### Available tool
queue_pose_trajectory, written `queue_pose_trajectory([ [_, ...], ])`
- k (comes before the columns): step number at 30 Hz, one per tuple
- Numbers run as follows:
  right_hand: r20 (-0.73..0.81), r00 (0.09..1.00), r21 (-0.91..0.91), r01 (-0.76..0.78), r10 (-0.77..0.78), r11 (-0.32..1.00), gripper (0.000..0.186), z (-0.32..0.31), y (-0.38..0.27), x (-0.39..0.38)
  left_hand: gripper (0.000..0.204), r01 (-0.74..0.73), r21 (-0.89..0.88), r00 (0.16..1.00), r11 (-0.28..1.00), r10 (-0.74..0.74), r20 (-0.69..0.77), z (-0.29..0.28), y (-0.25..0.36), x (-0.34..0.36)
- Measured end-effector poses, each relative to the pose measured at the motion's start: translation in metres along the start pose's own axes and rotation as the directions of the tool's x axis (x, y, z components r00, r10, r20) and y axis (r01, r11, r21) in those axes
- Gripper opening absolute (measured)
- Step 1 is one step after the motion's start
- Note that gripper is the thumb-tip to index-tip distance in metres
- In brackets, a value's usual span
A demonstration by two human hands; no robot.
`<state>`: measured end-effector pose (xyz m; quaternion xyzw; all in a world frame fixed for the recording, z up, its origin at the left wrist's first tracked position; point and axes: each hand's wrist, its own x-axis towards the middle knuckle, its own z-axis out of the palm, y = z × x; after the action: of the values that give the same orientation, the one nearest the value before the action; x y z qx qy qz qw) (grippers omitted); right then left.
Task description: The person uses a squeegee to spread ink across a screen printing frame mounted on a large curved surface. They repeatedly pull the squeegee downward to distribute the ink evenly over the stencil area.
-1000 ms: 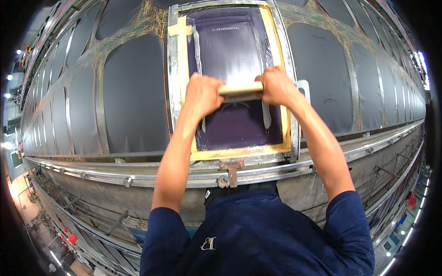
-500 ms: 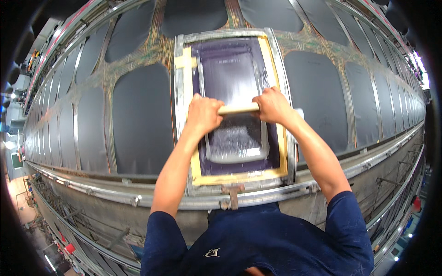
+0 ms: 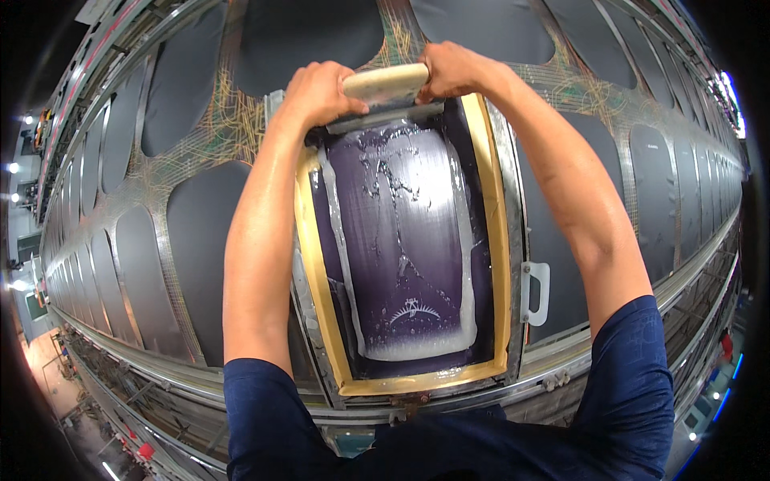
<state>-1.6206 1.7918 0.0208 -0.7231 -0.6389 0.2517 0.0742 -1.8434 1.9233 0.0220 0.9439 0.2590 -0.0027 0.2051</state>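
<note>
A squeegee (image 3: 387, 82) with a pale wooden grip spans the far end of a dark purple printing screen (image 3: 401, 232). Its blade side faces me and meets the wet screen surface. My left hand (image 3: 321, 92) is closed round the grip's left end, and my right hand (image 3: 451, 68) clasps the right end. Glossy, clear-looking paste lies in streaks and drops on the screen, with whitish bands along its sides and near end. A small pale arched emblem (image 3: 414, 311) shows near the close end. Yellow tape (image 3: 499, 321) lines the inside of the metal frame (image 3: 512, 216).
A white bracket handle (image 3: 539, 293) sticks out on the frame's right side. Black panels (image 3: 210, 264) run in rows along the long table to both sides, with coloured-streaked strips between them. A metal rail (image 3: 561, 375) follows the near edge.
Both hands have moved away from me with the squeegee, from the middle of the screen to its far end. The paste streaks and the emblem now show on the uncovered screen.
</note>
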Motion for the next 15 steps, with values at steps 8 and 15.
queue_pose_trajectory([
  [8, -0.057, 0.998, 0.001, -0.003, 0.003, 1.000, 0.033, 0.034, -0.020, -0.046, 0.049, -0.077, 0.038, 0.993, 0.996, 0.080, -0.082, 0.015, 0.016, -0.052],
  [15, -0.095, 0.991, -0.077, 0.092, -0.099, 0.993, 0.025, 0.103, -0.081, -0.187, 0.026, -0.090, -0.054, 0.989, 0.994, 0.083, -0.121, 0.062, 0.079, -0.208],
])
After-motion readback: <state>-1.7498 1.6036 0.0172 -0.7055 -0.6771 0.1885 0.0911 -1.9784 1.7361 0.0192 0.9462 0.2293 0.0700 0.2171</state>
